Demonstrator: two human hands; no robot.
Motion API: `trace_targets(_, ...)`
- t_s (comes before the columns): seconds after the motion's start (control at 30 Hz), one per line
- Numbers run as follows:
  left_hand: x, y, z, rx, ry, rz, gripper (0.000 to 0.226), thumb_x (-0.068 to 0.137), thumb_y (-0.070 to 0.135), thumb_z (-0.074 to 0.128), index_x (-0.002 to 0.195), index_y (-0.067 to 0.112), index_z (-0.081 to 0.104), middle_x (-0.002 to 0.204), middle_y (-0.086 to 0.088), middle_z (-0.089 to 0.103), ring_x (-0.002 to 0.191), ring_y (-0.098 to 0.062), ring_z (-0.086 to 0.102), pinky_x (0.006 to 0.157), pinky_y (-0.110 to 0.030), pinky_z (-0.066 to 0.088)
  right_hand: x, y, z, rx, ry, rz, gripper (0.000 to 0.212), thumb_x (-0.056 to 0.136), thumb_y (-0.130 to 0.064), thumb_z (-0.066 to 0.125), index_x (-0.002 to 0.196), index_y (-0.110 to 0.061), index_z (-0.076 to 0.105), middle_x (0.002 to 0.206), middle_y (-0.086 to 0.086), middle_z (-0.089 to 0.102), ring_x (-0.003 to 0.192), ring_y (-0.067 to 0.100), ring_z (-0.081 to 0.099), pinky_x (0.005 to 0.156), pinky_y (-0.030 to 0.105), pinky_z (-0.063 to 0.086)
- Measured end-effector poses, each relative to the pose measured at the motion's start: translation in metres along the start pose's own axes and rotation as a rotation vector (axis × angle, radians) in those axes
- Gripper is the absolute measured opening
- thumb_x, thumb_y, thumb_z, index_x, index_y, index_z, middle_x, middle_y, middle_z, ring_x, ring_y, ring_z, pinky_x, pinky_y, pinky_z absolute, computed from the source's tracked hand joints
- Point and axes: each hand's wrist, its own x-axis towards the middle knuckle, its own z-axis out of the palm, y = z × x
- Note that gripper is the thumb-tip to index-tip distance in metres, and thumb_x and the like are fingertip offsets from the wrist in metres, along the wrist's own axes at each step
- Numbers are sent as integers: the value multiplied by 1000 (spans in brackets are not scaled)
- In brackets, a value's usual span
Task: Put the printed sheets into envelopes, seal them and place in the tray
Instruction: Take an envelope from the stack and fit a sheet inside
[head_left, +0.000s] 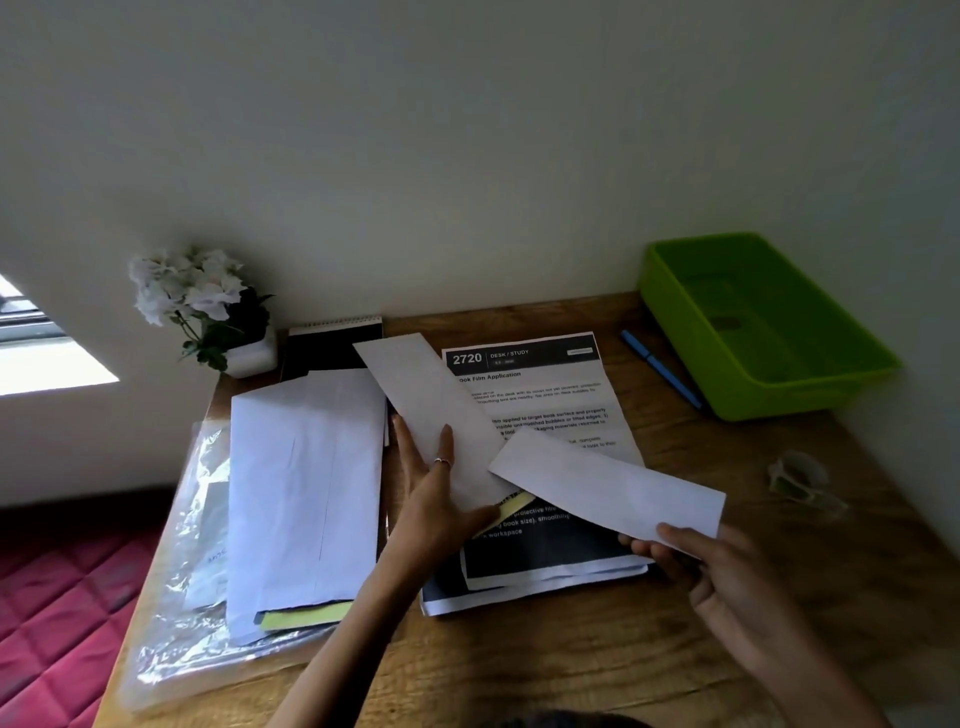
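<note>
**Head view: one envelope-shaped piece in each hand, sheets waiting below**

Head view, near edge of the tabletop (597, 670): right hand (711, 571) pinches the near end of a long white envelope (608, 486), thumb on top, fingers curled under, holding it lifted over the printed sheets (545, 405). Probably raised to free it for loading. Left hand (436, 499) holds a second long white piece (426, 410), envelope or folded sheet, cannot tell; fingers fairly straight along its left side, thumb across its near end. The two pieces cross near the middle of the stack.

Printed sheets lie in a loose pile mid-table, unfolded, so likely none of these is packed yet. Left edge: stack of envelopes (306, 493) on a clear plastic wrapper (176, 597), kept close for easy reach.

Far side: blue pen (660, 369) just beside the green tray (769, 322) at the far right corner; nothing visible in it. Black notebook (332, 348) and flower pot (208, 306) at the far left corner.
</note>
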Motion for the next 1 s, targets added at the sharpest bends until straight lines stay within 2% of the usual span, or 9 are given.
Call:
trace_targets(0.1, 1, 2, 1, 148, -2, 3, 100, 80, 39, 70, 149, 11, 4, 149, -5, -38, 139, -15, -24, 112, -21, -1, 2, 1, 2, -19, -8, -3, 14, 89, 3, 50, 98, -7, 55, 89, 24, 67, 60, 18, 71, 48, 18, 55)
trace_targets(0.2, 5, 5, 3, 299, -45, -39, 93, 85, 55, 55, 150, 7, 8, 157, -12, -14, 144, -28, -15, 116, -35, 1, 2, -3, 2, -24, -15, 9, 14, 89, 3, 50, 98, -6, 55, 88, 25, 67, 59, 18, 70, 46, 18, 54)
trace_targets(0.33, 8, 11, 5, 527, -51, -31, 89, 87, 66, 35, 149, 8, 12, 158, -16, 3, 144, -35, -3, 116, -41, 12, -6, -11, -9, -25, 17, 43, 14, 87, 2, 53, 99, -5, 54, 73, 19, 69, 53, 17, 69, 43, 19, 53)
trace_targets(0.43, 7, 18, 8, 669, -67, -16, 81, 90, 64, 22, 149, 10, 11, 157, -17, 6, 144, -39, 4, 114, -45, 20, -13, -17, -21, -77, 37, 65, 21, 87, 0, 55, 107, -3, 52, 75, 21, 70, 52, 18, 68, 42, 20, 53)
trace_targets(0.53, 6, 23, 12, 768, -35, 0, 93, 81, 68, -4, 148, 7, 17, 154, -23, 17, 141, -44, 16, 113, -46, 23, -18, -22, -30, -130, 53, 88, 20, 87, -2, 55, 107, -2, 53, 74, 23, 71, 51, 19, 67, 42, 20, 53)
trace_targets(0.6, 8, 22, 13, 797, -16, 15, 101, 76, 67, -13, 146, 5, 26, 150, -25, 27, 137, -46, 25, 109, -47, 31, -19, -24, -34, -162, 44, 99, 18, 87, -3, 55, 105, -3, 54, 72, 21, 71, 51, 19, 67, 43, 21, 53)
trace_targets(0.73, 10, 20, 12, 824, -8, 36, 95, 81, 63, -5, 139, 3, 41, 141, -27, 42, 128, -49, 39, 99, -50, 42, -20, -25, -36, -195, 15, 105, 16, 87, -2, 55, 104, -3, 54, 74, 23, 71, 52, 20, 67, 43, 22, 54)
trace_targets(0.9, 9, 26, 7, 865, -37, 43, 98, 78, 65, -10, 144, 5, 31, 146, -26, 33, 132, -48, 33, 102, -48, 39, -16, -23, -30, -217, -8, 77, 9, 88, -2, 54, 96, -6, 55, 73, 23, 71, 55, 22, 67, 44, 22, 54)
trace_targets(1.0, 8, 27, 6, 898, -80, 46, 80, 90, 63, 5, 148, 8, 18, 152, -22, 21, 137, -44, 25, 107, -45, 34, -11, -17, -22, -220, -16, 49, 9, 89, -2, 53, 96, -7, 55, 76, 25, 71, 56, 22, 68, 48, 23, 55)
